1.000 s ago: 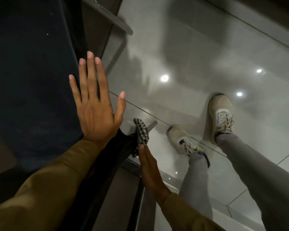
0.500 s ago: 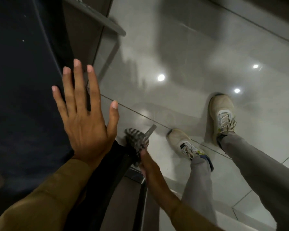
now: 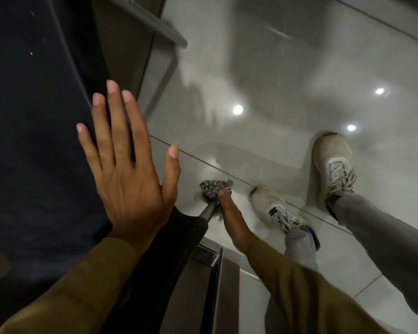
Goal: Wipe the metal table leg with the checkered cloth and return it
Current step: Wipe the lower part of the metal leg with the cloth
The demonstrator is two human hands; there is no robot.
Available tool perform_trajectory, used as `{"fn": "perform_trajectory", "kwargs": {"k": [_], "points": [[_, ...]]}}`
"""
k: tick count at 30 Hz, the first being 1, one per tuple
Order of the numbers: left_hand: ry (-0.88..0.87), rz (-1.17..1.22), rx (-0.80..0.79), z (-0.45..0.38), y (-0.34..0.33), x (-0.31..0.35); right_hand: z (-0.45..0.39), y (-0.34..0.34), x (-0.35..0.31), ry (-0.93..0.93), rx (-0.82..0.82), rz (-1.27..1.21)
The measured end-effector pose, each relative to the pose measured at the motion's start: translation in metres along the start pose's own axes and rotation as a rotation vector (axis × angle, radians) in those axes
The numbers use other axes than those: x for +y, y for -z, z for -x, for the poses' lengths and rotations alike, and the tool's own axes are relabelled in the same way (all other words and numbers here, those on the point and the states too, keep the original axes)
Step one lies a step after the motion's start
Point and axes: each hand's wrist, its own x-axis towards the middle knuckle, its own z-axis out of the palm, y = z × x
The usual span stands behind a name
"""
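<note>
- Since one second ago the right hand (image 3: pixel 229 213) has slid the checkered cloth (image 3: pixel 212 189) farther down the metal table leg (image 3: pixel 206 213), toward the floor (image 3: pixel 287 68); the left hand (image 3: pixel 128 169) has shifted slightly on the dark worktop (image 3: pixel 34 116).
- Cloth now: bunched around the lower part of the leg, near its foot, close to the floor tile seam.
- Right fingers: wrapped on the cloth and pressing it to the leg; exact curl is partly hidden.
- Left fingers: spread wide and flat, holding nothing, bracing on the worktop edge.
- Near shoe (image 3: pixel 275 208) stands just right of the leg.
- Risk, judged: loose cloth folds may slip off at the leg's foot and drop, as the grip looks one-sided.
- Risk, judged: the far side of the leg may go unwiped.
</note>
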Motion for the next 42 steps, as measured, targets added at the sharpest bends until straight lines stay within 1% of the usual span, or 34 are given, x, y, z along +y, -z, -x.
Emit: {"fn": "perform_trajectory", "kwargs": {"k": [2, 4, 5, 7, 10, 12, 14, 16, 18, 21, 23, 25, 28, 31, 33, 34, 36, 38, 39, 42], "points": [[0.004, -0.007, -0.014, 0.000, 0.002, 0.001, 0.048, -0.002, 0.007, 0.078, -0.074, -0.009], [0.004, -0.013, -0.025, 0.000, 0.003, 0.002, 0.081, -0.001, 0.017, 0.083, -0.112, -0.008], [0.000, -0.014, -0.027, 0.000, 0.003, 0.002, 0.083, 0.001, 0.021, 0.070, -0.134, -0.024], [-0.006, -0.013, -0.028, 0.001, 0.003, 0.001, 0.064, 0.005, 0.021, 0.040, -0.128, 0.046], [-0.018, -0.005, -0.021, 0.001, 0.001, -0.001, 0.000, 0.012, 0.018, 0.055, -0.040, 0.123], [-0.021, 0.005, -0.013, 0.001, 0.000, -0.003, -0.039, 0.015, 0.013, 0.001, 0.004, 0.107], [-0.029, 0.006, -0.008, 0.000, -0.002, -0.003, -0.050, 0.013, 0.007, -0.040, 0.031, 0.086], [-0.021, 0.005, -0.021, 0.001, -0.001, -0.002, -0.028, 0.009, 0.001, -0.030, 0.021, 0.096], [-0.013, 0.004, -0.030, 0.002, 0.001, -0.001, 0.019, 0.007, 0.004, 0.052, -0.042, 0.118], [-0.005, -0.004, -0.042, 0.000, 0.003, 0.000, 0.087, 0.008, 0.019, 0.123, -0.046, 0.085], [-0.004, 0.000, -0.044, 0.000, 0.004, 0.000, 0.105, 0.006, 0.026, 0.136, -0.085, 0.099], [-0.004, 0.005, -0.040, 0.000, 0.004, 0.000, 0.092, 0.003, 0.021, 0.096, -0.103, 0.154], [-0.019, 0.008, -0.035, 0.000, 0.003, -0.001, 0.026, 0.001, 0.014, 0.128, -0.057, 0.156], [-0.019, 0.005, -0.039, 0.000, 0.004, -0.001, -0.039, 0.004, -0.001, -0.002, 0.003, 0.156], [-0.014, 0.014, -0.042, 0.000, 0.004, 0.000, -0.053, 0.006, -0.008, -0.070, 0.010, 0.139], [-0.009, 0.016, -0.048, -0.001, 0.005, 0.001, -0.046, 0.004, -0.009, -0.078, -0.005, 0.139], [-0.003, 0.025, -0.056, -0.001, 0.006, 0.001, -0.014, 0.001, -0.008, -0.038, -0.024, 0.150], [0.003, 0.023, -0.066, -0.001, 0.008, 0.002, 0.027, -0.003, -0.002, 0.072, -0.051, 0.152], [0.004, 0.014, -0.069, -0.001, 0.008, 0.002, 0.043, -0.004, 0.003, 0.124, -0.062, 0.198], [0.000, 0.005, -0.073, -0.001, 0.006, 0.000, 0.048, -0.003, 0.005, 0.169, -0.092, 0.276]]}}
